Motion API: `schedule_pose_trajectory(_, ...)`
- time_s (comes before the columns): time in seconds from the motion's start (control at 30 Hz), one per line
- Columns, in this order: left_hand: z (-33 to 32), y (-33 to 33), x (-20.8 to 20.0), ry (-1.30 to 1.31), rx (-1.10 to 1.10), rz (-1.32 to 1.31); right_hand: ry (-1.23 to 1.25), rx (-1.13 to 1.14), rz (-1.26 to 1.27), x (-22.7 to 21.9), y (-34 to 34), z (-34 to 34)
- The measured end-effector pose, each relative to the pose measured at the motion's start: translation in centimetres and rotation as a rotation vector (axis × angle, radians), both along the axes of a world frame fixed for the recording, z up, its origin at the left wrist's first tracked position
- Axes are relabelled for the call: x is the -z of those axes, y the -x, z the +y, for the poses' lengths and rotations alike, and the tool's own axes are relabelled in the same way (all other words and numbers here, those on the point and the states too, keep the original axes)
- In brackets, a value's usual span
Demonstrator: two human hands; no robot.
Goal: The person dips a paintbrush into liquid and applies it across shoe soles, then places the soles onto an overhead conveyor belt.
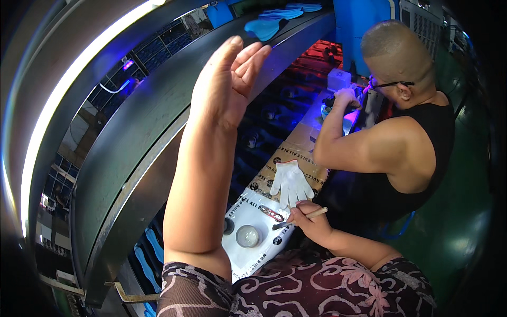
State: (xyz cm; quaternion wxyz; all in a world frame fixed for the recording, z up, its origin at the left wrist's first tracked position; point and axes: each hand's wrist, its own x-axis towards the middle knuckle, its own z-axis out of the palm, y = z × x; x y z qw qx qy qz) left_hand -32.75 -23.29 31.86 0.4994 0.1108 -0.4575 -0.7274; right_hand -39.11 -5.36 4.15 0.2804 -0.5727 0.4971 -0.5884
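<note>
My left arm is stretched far forward, and my left hand (227,79) is raised over the edge of a dark conveyor belt (137,116). Its fingers are loosely curled and apart, with nothing seen in them. Just beyond the fingertips a blue insole-shaped piece (262,29) lies on the belt. My right hand (311,224) grips a brush (318,213) with a pale handle, its dark bristles pointing left. Near the bristles stands a small round container (247,236) of greyish liquid. A white knitted glove (291,182) lies just beyond my right hand, beside a red-handled tool (272,213).
At the right a co-worker (406,116) in a black sleeveless top bends over a purple-lit spot on the bench. More blue pieces (288,11) lie farther along the belt; others (145,261) hang or lie below it at left. Printed sheeting (266,248) covers the bench.
</note>
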Motion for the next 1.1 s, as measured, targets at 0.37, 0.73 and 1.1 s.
schedule_pose_trajectory(0.37, 14.5, -22.7, 19.5, 0.585, -0.526, -1.279, -0.173, -0.103, -0.252, 1.9, -0.3, -0.3)
schedule_pose_trajectory(0.73, 25.4, -41.1, 37.6, -0.067, -0.809, -2.201, -0.225, -0.289, -0.238, 2.0, -6.3, 0.2)
schedule_pose_trajectory(1.1, 23.0, -39.2, 35.1, -0.209, -0.823, -2.044, -0.327, -0.137, -0.151, 2.3, -5.5, 0.4)
